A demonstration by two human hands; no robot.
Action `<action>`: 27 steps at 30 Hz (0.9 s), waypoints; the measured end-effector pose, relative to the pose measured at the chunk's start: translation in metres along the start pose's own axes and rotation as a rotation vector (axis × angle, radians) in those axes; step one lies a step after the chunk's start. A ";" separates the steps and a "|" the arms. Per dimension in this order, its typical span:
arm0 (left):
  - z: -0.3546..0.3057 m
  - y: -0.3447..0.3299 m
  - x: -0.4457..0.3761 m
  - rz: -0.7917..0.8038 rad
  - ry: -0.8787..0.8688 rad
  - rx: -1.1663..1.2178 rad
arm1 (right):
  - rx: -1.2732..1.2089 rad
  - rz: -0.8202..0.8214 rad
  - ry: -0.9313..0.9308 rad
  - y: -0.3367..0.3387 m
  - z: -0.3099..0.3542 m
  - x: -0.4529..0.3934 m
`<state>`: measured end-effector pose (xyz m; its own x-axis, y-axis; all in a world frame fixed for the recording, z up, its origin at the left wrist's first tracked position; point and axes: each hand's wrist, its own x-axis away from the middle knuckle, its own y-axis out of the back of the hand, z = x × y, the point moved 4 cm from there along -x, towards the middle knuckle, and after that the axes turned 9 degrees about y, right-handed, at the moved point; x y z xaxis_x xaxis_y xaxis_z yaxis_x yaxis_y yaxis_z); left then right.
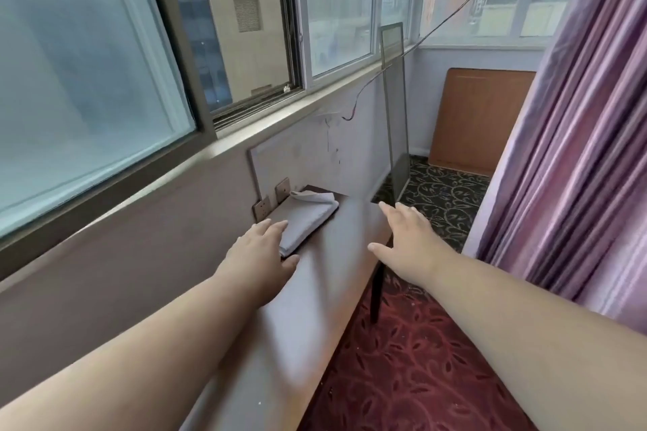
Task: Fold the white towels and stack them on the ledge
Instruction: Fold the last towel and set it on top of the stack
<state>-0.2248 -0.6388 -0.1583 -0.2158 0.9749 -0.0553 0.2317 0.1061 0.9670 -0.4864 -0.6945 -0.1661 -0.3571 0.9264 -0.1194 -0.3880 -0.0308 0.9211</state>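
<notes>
A folded towel (308,220) lies mid-frame on the table (315,290) under the window, the left hand (261,255) flat at its near edge, the right hand (408,238) spread and empty — stacking seems underway, and next calls for another towel.

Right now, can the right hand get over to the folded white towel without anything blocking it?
Probably yes. The right hand hovers open over the ledge's outer edge, and only bare surface lies between it and the folded towel. The left hand already rests at the towel's near end, so the far end is freer.
</notes>
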 end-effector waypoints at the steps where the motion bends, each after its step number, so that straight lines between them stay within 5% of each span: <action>1: -0.003 -0.007 -0.012 0.003 0.015 -0.010 | 0.006 0.010 0.018 -0.004 -0.010 -0.016; 17: -0.049 -0.074 -0.137 -0.029 0.455 0.016 | 0.155 0.392 0.433 -0.068 -0.076 -0.237; 27: 0.002 -0.095 -0.226 0.042 0.490 -0.060 | 0.254 0.485 0.543 -0.130 -0.051 -0.328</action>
<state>-0.1956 -0.8690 -0.2380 -0.6315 0.7696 0.0942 0.1985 0.0430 0.9792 -0.3624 -1.0132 -0.2653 -0.8300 0.5148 0.2147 0.1021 -0.2381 0.9659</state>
